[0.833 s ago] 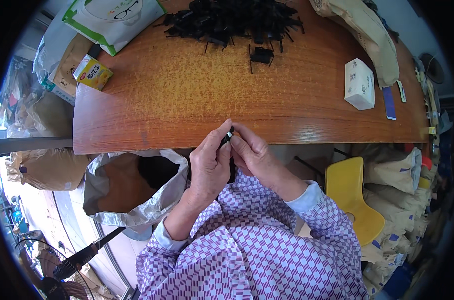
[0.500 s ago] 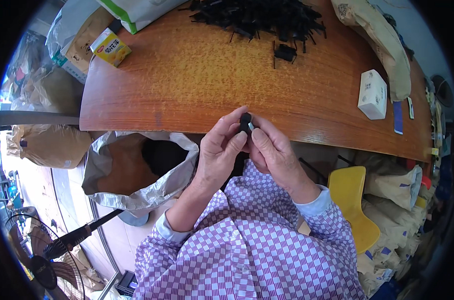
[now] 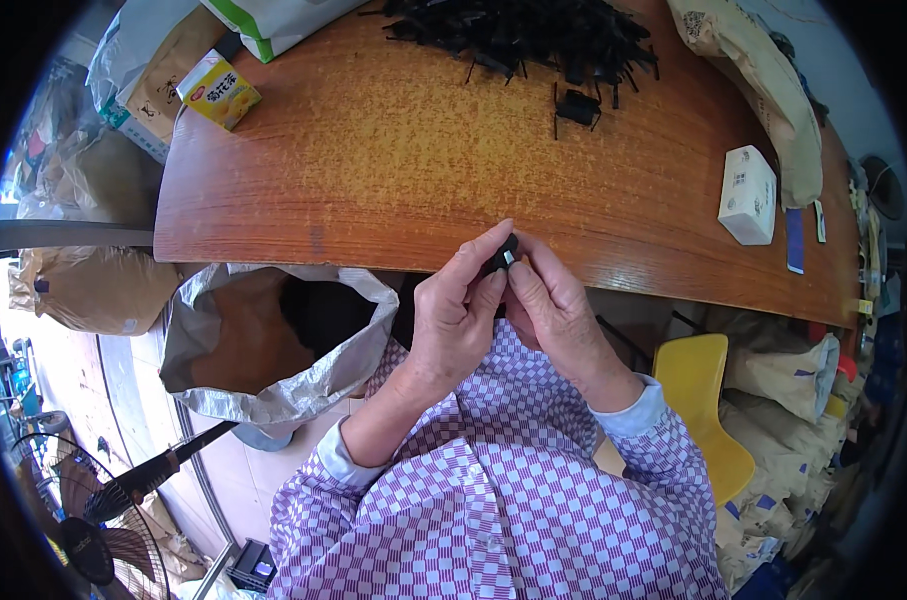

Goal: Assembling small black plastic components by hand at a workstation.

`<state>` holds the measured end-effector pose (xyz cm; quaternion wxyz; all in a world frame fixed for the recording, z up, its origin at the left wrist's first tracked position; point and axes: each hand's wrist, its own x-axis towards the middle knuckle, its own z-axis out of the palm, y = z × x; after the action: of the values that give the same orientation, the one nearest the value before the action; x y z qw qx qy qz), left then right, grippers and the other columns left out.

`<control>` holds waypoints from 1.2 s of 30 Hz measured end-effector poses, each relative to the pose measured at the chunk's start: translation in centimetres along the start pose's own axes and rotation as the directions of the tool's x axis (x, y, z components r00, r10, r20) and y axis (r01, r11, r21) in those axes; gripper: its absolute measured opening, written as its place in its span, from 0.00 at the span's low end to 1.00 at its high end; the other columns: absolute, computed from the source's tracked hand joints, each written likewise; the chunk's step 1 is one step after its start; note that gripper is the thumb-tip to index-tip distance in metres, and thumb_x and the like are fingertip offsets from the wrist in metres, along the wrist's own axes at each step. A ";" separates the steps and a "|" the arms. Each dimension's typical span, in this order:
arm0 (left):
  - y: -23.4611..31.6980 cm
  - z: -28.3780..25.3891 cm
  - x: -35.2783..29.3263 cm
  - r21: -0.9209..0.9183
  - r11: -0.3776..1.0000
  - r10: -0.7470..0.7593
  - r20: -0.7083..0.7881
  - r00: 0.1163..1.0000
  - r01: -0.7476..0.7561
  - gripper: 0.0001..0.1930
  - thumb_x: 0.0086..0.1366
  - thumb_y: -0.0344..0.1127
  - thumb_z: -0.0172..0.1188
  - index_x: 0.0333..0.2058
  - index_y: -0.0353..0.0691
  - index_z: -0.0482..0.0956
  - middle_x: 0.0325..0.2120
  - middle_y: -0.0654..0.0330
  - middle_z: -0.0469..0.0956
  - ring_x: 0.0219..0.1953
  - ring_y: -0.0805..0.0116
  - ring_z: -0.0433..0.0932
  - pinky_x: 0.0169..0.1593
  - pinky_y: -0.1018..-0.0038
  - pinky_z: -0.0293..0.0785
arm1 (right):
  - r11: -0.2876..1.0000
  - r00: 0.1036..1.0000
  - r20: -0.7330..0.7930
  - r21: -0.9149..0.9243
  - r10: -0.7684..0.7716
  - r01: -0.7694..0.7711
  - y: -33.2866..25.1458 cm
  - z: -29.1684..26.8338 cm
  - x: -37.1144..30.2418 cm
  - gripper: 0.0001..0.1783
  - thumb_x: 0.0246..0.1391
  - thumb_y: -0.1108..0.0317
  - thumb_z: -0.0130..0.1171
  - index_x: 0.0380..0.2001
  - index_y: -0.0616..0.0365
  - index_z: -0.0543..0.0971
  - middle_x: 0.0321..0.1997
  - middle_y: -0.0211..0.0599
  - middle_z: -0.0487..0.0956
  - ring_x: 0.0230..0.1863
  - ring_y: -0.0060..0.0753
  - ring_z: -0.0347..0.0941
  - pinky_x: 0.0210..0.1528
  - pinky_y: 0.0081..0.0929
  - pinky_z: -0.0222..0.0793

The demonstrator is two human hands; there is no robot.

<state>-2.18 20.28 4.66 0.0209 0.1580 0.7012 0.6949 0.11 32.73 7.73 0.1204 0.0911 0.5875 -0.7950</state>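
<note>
Between my fingertips, just in front of the table's near edge, is a small black part [image 3: 499, 262] with a pale, shiny spot on it. My left hand [image 3: 457, 310] pinches it from the left, thumb against forefinger. From the other side my right hand [image 3: 553, 305] grips the same part, its thumb close to the pale spot. Most of the part is covered by fingers, so its exact kind cannot be made out. Far back on the table lies a heap of black parts with thin legs [image 3: 533, 40], and one such black piece [image 3: 577, 107] sits apart in front of it.
An open white woven sack [image 3: 348, 385] with dark contents stands left below the wooden table [image 3: 303, 170]. A yellow drink carton [image 3: 218, 92] and a white box [image 3: 747, 195] lie on the tabletop. A yellow chair [image 3: 693, 400] is at right, a fan [image 3: 88, 545] at lower left.
Both hands have shifted slightly right with the black part, which has turned a little between the fingers. The left fingers now cover more of it.
</note>
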 end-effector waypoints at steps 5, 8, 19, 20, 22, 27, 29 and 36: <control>0.7 -0.2 0.7 0.261 0.961 0.098 -0.012 0.995 -0.092 0.20 0.58 0.17 0.52 0.50 0.35 0.72 0.39 0.48 0.77 0.39 0.58 0.79 0.40 0.73 0.75 | 0.992 0.998 -0.037 -0.111 0.055 -0.059 0.2 -0.1 0.8 0.16 0.66 0.63 0.41 0.54 0.55 0.66 0.20 0.16 0.62 0.16 0.06 0.53 0.16 0.09 0.48; 0.8 -1.2 0.7 0.274 0.960 0.056 0.000 0.998 -0.054 0.20 0.57 0.17 0.53 0.49 0.34 0.73 0.39 0.48 0.77 0.40 0.55 0.79 0.40 0.72 0.75 | 0.975 0.990 0.076 -0.199 0.119 -0.102 -0.2 -1.0 1.9 0.15 0.66 0.63 0.41 0.52 0.55 0.68 0.19 0.16 0.61 0.16 0.07 0.53 0.16 0.09 0.48; 0.2 -13.8 -5.8 0.858 0.488 0.087 -0.234 0.968 0.164 0.18 0.57 0.21 0.53 0.48 0.38 0.73 0.44 0.55 0.75 0.41 0.65 0.76 0.41 0.75 0.74 | -0.119 0.905 -0.003 -0.991 -0.425 -0.059 -3.7 -9.7 12.7 0.18 0.55 0.53 0.56 0.33 0.59 0.72 0.13 0.37 0.71 0.17 0.34 0.71 0.20 0.31 0.65; 0.4 -13.4 -5.8 0.764 0.612 0.011 -0.266 0.964 0.204 0.19 0.57 0.21 0.54 0.48 0.38 0.73 0.45 0.56 0.74 0.42 0.67 0.76 0.41 0.75 0.74 | -0.139 0.878 0.000 -0.987 -0.478 -0.076 -2.9 -10.3 13.5 0.17 0.55 0.55 0.56 0.31 0.59 0.72 0.14 0.40 0.72 0.19 0.37 0.73 0.22 0.33 0.67; 0.6 -12.8 -5.6 0.543 0.787 -0.175 -0.258 0.950 0.293 0.18 0.61 0.23 0.52 0.50 0.37 0.71 0.45 0.58 0.74 0.42 0.70 0.77 0.41 0.78 0.73 | -0.156 0.850 0.011 -0.984 -0.527 -0.085 -2.2 -11.1 13.7 0.15 0.55 0.57 0.56 0.30 0.60 0.72 0.16 0.43 0.73 0.21 0.40 0.74 0.23 0.35 0.68; 2.5 -7.2 -0.9 -0.282 0.846 -0.442 0.099 0.891 0.452 0.22 0.66 0.30 0.51 0.57 0.33 0.60 0.46 0.52 0.73 0.39 0.66 0.79 0.37 0.80 0.73 | 0.391 0.889 -0.004 -0.899 -0.457 0.197 -3.2 -9.0 8.6 0.08 0.56 0.69 0.54 0.29 0.63 0.73 0.18 0.42 0.71 0.21 0.29 0.72 0.24 0.26 0.64; 2.2 -4.8 1.3 -0.478 0.690 -0.480 0.259 0.838 0.543 0.25 0.66 0.32 0.52 0.59 0.33 0.57 0.48 0.49 0.72 0.39 0.65 0.79 0.36 0.81 0.74 | 0.414 0.893 0.045 -0.875 -0.447 0.251 -2.9 -7.4 5.8 0.06 0.56 0.70 0.54 0.30 0.63 0.73 0.19 0.41 0.71 0.21 0.27 0.71 0.23 0.25 0.63; -0.8 -0.3 3.1 -0.724 0.371 -0.354 0.468 0.810 0.581 0.24 0.64 0.33 0.56 0.57 0.37 0.63 0.47 0.47 0.74 0.38 0.61 0.81 0.35 0.78 0.79 | 0.331 0.796 0.283 -0.796 -0.536 0.506 0.0 -6.2 0.4 0.09 0.48 0.80 0.57 0.34 0.61 0.74 0.23 0.43 0.76 0.23 0.39 0.76 0.23 0.29 0.68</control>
<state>-5.29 20.82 4.50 0.3738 0.0009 0.2820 0.8836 -0.26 38.60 5.80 -0.1207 -0.1592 0.8935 -0.4023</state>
